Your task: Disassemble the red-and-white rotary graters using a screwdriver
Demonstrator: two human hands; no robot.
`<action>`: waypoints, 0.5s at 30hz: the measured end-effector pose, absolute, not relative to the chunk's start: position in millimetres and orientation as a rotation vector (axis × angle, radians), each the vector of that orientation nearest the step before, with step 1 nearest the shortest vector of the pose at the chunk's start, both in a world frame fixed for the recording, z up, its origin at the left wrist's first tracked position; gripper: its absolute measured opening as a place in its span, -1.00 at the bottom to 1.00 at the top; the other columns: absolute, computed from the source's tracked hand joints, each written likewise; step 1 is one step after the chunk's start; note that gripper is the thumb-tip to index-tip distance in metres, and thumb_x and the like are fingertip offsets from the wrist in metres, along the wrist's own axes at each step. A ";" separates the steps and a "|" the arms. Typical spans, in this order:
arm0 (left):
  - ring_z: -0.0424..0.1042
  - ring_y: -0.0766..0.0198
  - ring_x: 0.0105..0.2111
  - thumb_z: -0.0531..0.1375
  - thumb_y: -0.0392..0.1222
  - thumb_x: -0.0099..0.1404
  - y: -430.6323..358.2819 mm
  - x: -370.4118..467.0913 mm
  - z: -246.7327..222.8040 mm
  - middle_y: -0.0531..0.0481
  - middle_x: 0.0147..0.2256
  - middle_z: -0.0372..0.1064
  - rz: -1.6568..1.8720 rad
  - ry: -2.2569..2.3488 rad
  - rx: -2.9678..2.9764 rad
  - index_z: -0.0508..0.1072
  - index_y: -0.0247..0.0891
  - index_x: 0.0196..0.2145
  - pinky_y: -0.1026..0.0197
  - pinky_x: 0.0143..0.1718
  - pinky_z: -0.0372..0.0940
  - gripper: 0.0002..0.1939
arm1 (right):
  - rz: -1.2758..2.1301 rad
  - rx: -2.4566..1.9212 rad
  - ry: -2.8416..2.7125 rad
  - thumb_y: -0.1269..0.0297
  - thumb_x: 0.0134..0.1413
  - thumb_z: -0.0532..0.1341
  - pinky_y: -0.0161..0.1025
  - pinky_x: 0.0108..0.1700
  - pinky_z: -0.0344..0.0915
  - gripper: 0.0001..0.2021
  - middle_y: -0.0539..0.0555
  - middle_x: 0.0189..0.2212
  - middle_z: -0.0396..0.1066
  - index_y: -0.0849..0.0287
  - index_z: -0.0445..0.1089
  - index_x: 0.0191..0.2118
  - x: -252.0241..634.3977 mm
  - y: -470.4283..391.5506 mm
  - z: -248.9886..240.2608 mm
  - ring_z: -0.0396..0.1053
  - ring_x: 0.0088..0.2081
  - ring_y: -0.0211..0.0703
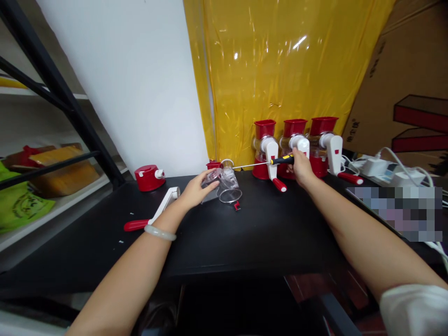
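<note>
Step in hand (my judgement): operator is applying a screwdriver (pixel 285 160) to the clear housing (pixel 229 179), which is resting on the black table (pixel 245 247). R hand (pixel 301 165) is gripping the handle, R of housing; shaft is running L, w/ tip ending at the housing's upper end. From where I'm standing, I can't tell if the tip is seated.

Next move is prob. calling for a firmly braced housing, shaft kept in line, and even R-hand pressure; slippage is looking possible.

Housing vs. fingers: L hand (pixel 194 190) is gripping the housing's L side, thumb nearer, fingers farther, clear plastic lying between. R fingers are wrapping the handle only, well apart from housing; the shaft is spanning that gap.

Adj. parts: small red part (pixel 237 206) is lying just in front of housing; crank (pixel 159 212) and red base (pixel 150 179) are sitting L of housing; three grinders (pixel 265 163) are standing R of it.
</note>
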State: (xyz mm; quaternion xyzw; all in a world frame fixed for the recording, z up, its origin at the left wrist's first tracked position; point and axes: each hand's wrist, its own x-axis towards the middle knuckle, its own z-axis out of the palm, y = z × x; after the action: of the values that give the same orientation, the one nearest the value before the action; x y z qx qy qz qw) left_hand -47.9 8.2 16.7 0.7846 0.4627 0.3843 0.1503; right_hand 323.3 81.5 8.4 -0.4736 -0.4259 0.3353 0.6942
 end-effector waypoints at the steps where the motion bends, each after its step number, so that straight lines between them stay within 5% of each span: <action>1: 0.34 0.04 0.19 0.18 0.17 0.27 7.7 -47.4 17.1 -0.13 0.20 0.34 1.106 1.332 2.255 0.31 -0.17 0.23 0.00 0.24 0.17 -0.35 | 0.743 -1.063 -0.959 0.00 0.13 0.19 -0.37 -0.71 0.16 -0.73 -0.20 -0.80 0.02 0.07 0.22 -0.41 323.1 81.2 8.3 0.01 -0.78 -0.34; 8: 0.35 0.03 0.18 0.18 0.16 0.28 6.6 -46.7 18.0 -0.14 0.19 0.35 1.096 1.352 2.255 0.31 -0.18 0.22 -0.01 0.22 0.19 -0.37 | 0.847 -0.975 -0.895 0.28 0.00 0.17 -0.38 -0.67 0.20 -0.94 -0.14 -0.73 0.17 0.10 0.26 -0.40 322.3 81.5 9.9 0.12 -0.73 -0.34; 15: 0.34 0.03 0.19 0.18 0.17 0.28 8.5 -48.3 16.7 -0.13 0.20 0.34 1.100 1.349 2.257 0.31 -0.17 0.22 -0.02 0.24 0.18 -0.37 | 0.809 -1.025 -0.890 0.10 0.17 0.10 -0.38 -0.69 0.18 -0.81 -0.15 -0.74 0.14 0.09 0.25 -0.36 322.0 82.1 9.2 0.10 -0.75 -0.33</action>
State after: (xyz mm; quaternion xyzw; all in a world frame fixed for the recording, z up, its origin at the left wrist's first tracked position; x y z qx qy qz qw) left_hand -48.3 8.5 16.7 0.7835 0.4684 0.3818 0.1450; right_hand 322.0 82.1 9.2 -0.4610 -0.3999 0.3637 0.7038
